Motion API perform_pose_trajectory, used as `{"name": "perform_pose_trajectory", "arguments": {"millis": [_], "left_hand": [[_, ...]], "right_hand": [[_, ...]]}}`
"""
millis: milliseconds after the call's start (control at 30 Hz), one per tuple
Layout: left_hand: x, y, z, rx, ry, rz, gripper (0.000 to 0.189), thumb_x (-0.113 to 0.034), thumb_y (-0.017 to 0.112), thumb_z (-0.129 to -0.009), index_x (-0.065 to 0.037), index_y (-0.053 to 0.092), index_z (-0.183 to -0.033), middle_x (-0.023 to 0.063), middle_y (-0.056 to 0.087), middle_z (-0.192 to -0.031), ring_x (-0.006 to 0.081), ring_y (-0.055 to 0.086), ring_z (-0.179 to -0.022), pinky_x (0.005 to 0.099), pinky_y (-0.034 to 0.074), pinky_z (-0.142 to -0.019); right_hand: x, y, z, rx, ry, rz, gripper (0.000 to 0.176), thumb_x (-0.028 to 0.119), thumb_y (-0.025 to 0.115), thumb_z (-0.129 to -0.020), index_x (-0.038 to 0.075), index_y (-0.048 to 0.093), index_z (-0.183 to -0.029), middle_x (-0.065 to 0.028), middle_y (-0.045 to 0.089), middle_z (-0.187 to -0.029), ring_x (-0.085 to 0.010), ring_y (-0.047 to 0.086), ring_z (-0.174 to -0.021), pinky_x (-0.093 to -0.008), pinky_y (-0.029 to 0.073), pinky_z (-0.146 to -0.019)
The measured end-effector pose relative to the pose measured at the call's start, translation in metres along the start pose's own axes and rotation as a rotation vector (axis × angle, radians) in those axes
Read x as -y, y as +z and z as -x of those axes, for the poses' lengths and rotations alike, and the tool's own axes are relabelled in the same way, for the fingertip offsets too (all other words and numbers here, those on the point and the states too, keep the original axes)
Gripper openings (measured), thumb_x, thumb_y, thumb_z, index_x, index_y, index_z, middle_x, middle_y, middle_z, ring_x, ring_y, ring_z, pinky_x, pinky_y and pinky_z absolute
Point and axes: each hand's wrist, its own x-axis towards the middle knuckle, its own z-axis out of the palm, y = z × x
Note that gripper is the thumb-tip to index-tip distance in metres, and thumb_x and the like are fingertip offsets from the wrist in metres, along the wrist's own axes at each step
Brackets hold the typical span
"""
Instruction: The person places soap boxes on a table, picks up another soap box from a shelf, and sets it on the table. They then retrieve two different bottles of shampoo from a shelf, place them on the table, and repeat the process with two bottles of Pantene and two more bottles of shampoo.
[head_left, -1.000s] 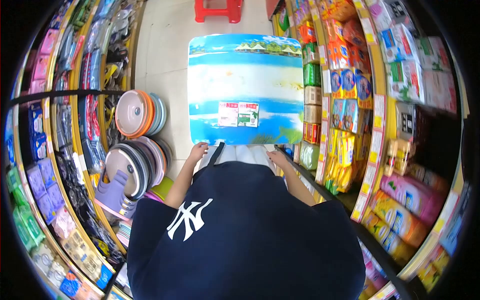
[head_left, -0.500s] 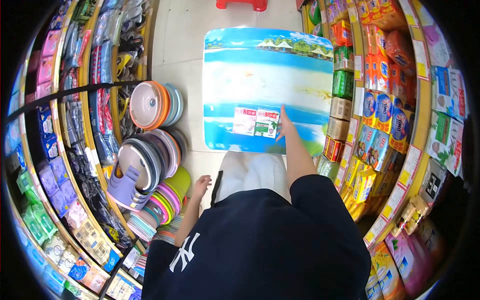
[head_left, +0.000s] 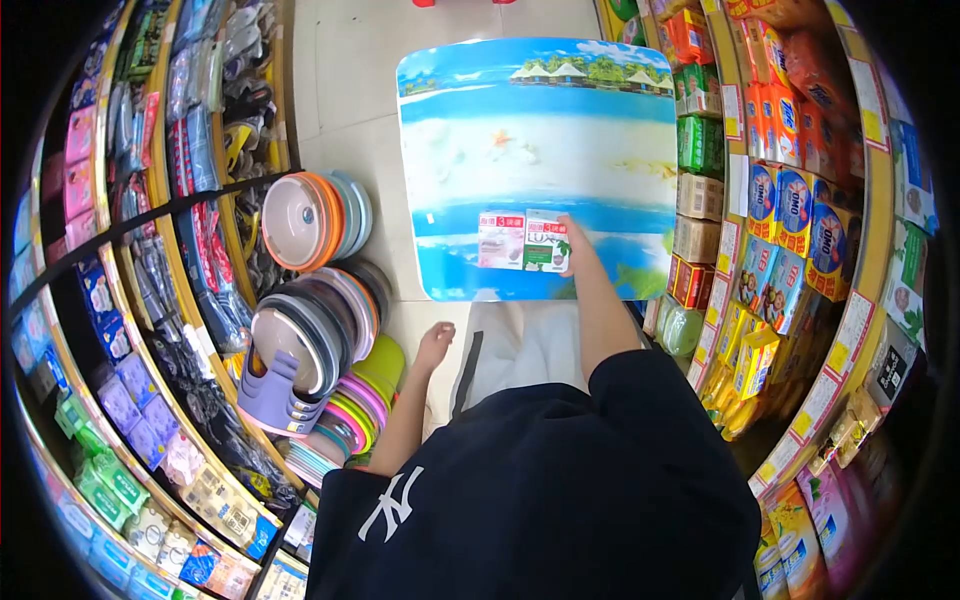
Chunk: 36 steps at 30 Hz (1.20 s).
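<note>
One pack (head_left: 500,239) lies on the table (head_left: 530,145) beside another (head_left: 544,245).

Two hands: left hand (head_left: 436,345), right hand (head_left: 570,248), mid-frame. One beach-print table (head_left: 540,140), upper centre. Two small packs (head_left: 500,242), mid-frame. Three blue-fronted OMO packs (head_left: 795,205), right side.

Dark navy short-sleeved shirt (head_left: 560,480), white lettered emblem (head_left: 388,508); trousers (head_left: 530,345) pale, perhaps light grey.

A narrow shop aisle (head_left: 345,60) is lined by packed shelves (head_left: 284,110) at the left of the frame and by more shelving (head_left: 731,110), edged with price labels (head_left: 827,386), at the right. Pale floor tiles (head_left: 345,145) are brightly lit at upper left of centre, beside a beach-print table (head_left: 560,150).
</note>
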Motion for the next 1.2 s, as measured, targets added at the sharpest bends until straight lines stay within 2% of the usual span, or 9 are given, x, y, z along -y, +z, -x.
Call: {"name": "perform_pose_trajectory", "arguments": {"millis": [100,300,400,500,600,700,733,1033,1200], "left_hand": [[-0.048,-0.004,-0.039,-0.067,0.079,-0.251,0.050,-0.036,0.052,-0.073,0.006,0.049,-0.101,0.0195,0.057,-0.090,0.0270,0.055,-0.084,0.0320,0.042,-0.075],[-0.133,0.010,-0.132,-0.148,0.019,-0.264,0.080,-0.055,0.051,-0.067,0.012,0.041,-0.110,0.0284,0.050,-0.101,0.0350,0.048,-0.099,0.0352,0.036,-0.085],[-0.158,0.024,-0.167,-0.079,-0.155,-0.081,0.081,-0.057,0.047,-0.068,0.013,0.042,-0.108,0.0293,0.048,-0.104,0.0365,0.045,-0.102,0.0359,0.035,-0.086],[-0.162,0.051,-0.180,-0.180,-0.149,0.124,0.078,-0.056,0.045,-0.069,0.014,0.045,-0.103,0.0280,0.050,-0.102,0.0343,0.047,-0.100,0.0330,0.034,-0.087],[-0.134,0.059,-0.200,-0.094,-0.175,0.266,0.071,-0.053,0.046,-0.069,0.007,0.045,-0.108,0.0254,0.043,-0.113,0.0336,0.041,-0.106,0.0433,0.030,-0.090],[-0.180,0.039,-0.148,0.197,-0.490,0.299,0.071,-0.051,0.052,-0.063,-0.011,0.036,-0.120,0.0158,0.025,-0.128,0.0351,0.027,-0.113,0.0659,0.019,-0.083],[-0.182,0.034,-0.142,0.239,-0.504,0.326,0.072,-0.048,0.056,-0.060,-0.014,0.036,-0.120,0.0137,0.018,-0.132,0.0346,0.023,-0.116,0.0675,0.015,-0.082],[-0.175,0.050,-0.134,0.152,-0.658,0.589,0.059,-0.055,0.047,-0.064,-0.016,0.048,-0.108,0.0115,0.040,-0.119,0.0325,0.034,-0.108,0.0627,0.016,-0.083],[-0.163,0.046,-0.122,0.149,-0.512,0.545,0.046,-0.050,0.044,-0.066,-0.016,0.052,-0.096,0.0102,0.052,-0.095,0.0271,0.050,-0.091,0.0559,0.031,-0.073]], "right_hand": [[-0.016,-0.005,-0.020,-0.097,-0.070,-0.011,0.047,0.055,0.049,-0.064,0.021,0.054,-0.096,-0.0082,0.052,-0.102,-0.0324,0.044,-0.094,-0.0605,0.021,-0.078],[-0.040,0.002,0.026,-0.134,-0.417,-0.021,0.062,0.047,0.052,-0.066,0.015,0.037,-0.117,-0.0097,0.047,-0.108,-0.0272,0.046,-0.095,-0.0527,0.037,-0.068],[-0.050,-0.006,0.007,-0.183,-0.468,0.057,0.062,0.042,0.053,-0.069,0.011,0.035,-0.119,-0.0111,0.047,-0.107,-0.0231,0.047,-0.092,-0.0398,0.042,-0.068],[-0.056,-0.014,-0.003,-0.172,-0.520,0.133,0.060,0.039,0.053,-0.071,0.009,0.034,-0.120,-0.0129,0.047,-0.105,-0.0221,0.048,-0.092,-0.0349,0.043,-0.069],[-0.056,-0.013,0.009,-0.161,-0.470,0.081,0.059,0.037,0.052,-0.072,0.008,0.034,-0.119,-0.0131,0.048,-0.104,-0.0217,0.048,-0.091,-0.0335,0.041,-0.072],[-0.059,-0.011,0.012,-0.181,-0.525,0.075,0.058,0.037,0.052,-0.073,0.007,0.034,-0.120,-0.0131,0.048,-0.104,-0.0214,0.048,-0.091,-0.0331,0.040,-0.074],[-0.061,-0.012,0.010,-0.170,-0.528,0.065,0.058,0.037,0.052,-0.073,0.007,0.033,-0.120,-0.0130,0.048,-0.104,-0.0214,0.048,-0.091,-0.0328,0.040,-0.075],[-0.066,-0.009,0.013,-0.175,-0.529,0.014,0.059,0.039,0.052,-0.072,0.009,0.034,-0.119,-0.0116,0.047,-0.106,-0.0219,0.047,-0.092,-0.0360,0.041,-0.069],[-0.067,-0.009,0.024,-0.115,-0.428,-0.028,0.053,0.041,0.051,-0.072,0.013,0.038,-0.114,-0.0095,0.047,-0.103,-0.0224,0.046,-0.093,-0.0397,0.040,-0.066]]}}
